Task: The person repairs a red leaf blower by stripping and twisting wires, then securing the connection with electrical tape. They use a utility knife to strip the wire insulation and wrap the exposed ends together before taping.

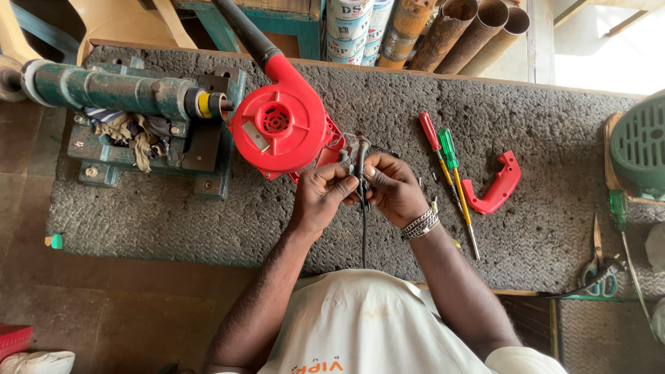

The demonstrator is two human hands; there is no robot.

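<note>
Both hands, left hand and right hand, pinch a black cord; fingers hide its small top part beside the red blower.

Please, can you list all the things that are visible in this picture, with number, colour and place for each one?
blower: 1, red with black nozzle, on the mat, centre
cable: 1, black, held between both hands
mat: 1, grey, covers the bench
vise: 1, green, left on the mat, rags under it
screwdrivers: 2, one red handle, one green handle, right of the hands
handle cover: 1, red, right of the screwdrivers
scissors: 1, blue-green handles, right edge
grille: 1, green, far right
pipes: several, rusty brown, top
cans: a stack, white, top
bracelet: 1, metal, right wrist
left hand: 1, on the cable
right hand: 1, on the cable
</note>
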